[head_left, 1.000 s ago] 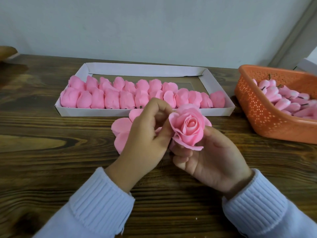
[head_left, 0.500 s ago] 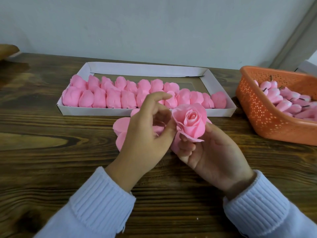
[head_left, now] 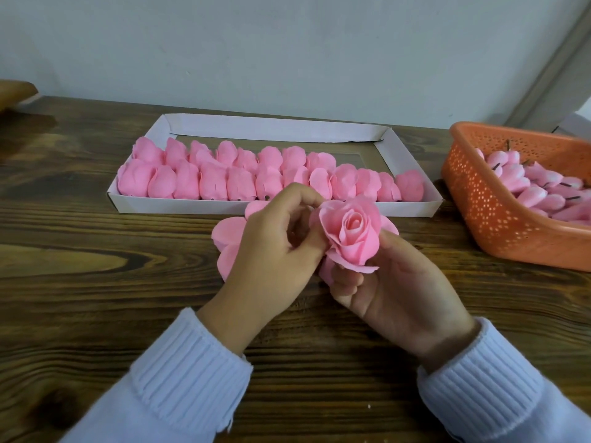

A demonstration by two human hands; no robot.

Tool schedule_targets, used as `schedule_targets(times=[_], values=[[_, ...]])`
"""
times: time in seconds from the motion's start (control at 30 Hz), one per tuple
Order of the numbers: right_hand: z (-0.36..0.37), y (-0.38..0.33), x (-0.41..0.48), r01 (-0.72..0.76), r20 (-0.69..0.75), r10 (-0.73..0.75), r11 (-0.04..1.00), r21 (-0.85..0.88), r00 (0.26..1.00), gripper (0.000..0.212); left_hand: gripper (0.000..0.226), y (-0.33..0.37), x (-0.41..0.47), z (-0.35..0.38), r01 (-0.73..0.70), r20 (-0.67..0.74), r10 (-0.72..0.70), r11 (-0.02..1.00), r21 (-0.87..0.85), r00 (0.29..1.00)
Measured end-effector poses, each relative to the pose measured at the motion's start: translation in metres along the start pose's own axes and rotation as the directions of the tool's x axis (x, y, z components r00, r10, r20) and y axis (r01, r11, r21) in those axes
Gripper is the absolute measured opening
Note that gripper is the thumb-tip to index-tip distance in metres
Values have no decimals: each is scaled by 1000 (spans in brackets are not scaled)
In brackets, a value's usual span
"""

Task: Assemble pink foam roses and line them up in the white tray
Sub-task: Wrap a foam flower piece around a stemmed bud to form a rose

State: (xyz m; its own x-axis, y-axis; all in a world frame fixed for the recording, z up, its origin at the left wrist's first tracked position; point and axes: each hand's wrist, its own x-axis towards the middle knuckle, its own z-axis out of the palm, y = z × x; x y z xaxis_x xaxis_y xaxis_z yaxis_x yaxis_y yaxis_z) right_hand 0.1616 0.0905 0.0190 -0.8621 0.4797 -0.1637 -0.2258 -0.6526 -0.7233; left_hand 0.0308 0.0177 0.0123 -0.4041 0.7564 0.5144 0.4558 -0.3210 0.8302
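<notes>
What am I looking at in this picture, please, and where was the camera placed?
There is no machine here: a person works with two bare hands, and the single picture comes from a camera worn on the head, looking down. The right hand holds a pink foam rose from below, while the left hand pinches its outer petals. On the wooden table lie loose pink petals, a white tray with rows of finished roses and, to the right, an orange basket of pink buds.

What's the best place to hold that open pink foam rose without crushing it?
Probably the base of the pink foam rose, from underneath, as the right hand holds it: thin petals flare up and outward, easily creased.
</notes>
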Motion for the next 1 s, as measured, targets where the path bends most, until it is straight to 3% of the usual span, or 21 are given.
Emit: schedule_targets(times=[0.4, 0.6, 0.63, 0.7, 0.77, 0.83, 0.87, 0.93, 0.97, 1.0], values=[[-3, 2, 1, -30, 1, 31, 998, -60, 1000, 28, 8, 1, 2, -2, 23, -9, -24, 994, -107, 1000], [-2, 0, -1, -83, 52, 79, 994, 66, 995, 19, 25, 0, 5, -2, 59, 30, -51, 897, -439, 998], [-2, -1, -2, -100, 61, 95, 991, 90, 994, 18, 32, -1, 7, -3, 59, 97, -18, 895, -442, 995], [-2, -2, -3, -136, 102, 126, 985, 101, 987, 17, 74, -3, 7, -5, 89, 265, 25, 909, -408, 964], [-3, -1, -4, -149, 163, 138, 987, 61, 977, 19, 95, -6, 5, -5, 159, 410, -9, 929, -335, 912], [-3, 0, -5, -135, 183, 141, 990, -43, 973, 22, 90, -2, 1, -3, 165, 473, -13, 945, -282, 881], [-3, 1, -5, -136, 190, 147, 988, -70, 971, 23, 76, 1, 0, 0, 115, 475, 18, 962, -249, 880], [-5, 2, -6, -174, 240, 165, 984, 20, 957, 28, 46, 11, -4, 9, -45, 473, 125, 983, -178, 872], [-6, 2, -5, -206, 264, 171, 972, 112, 949, 32, 46, 16, -5, 11, -94, 473, 159, 983, -159, 867], [-6, 1, -4, -215, 280, 171, 967, 137, 945, 33, 55, 22, -7, 11, -50, 475, 131, 982, -180, 870]])
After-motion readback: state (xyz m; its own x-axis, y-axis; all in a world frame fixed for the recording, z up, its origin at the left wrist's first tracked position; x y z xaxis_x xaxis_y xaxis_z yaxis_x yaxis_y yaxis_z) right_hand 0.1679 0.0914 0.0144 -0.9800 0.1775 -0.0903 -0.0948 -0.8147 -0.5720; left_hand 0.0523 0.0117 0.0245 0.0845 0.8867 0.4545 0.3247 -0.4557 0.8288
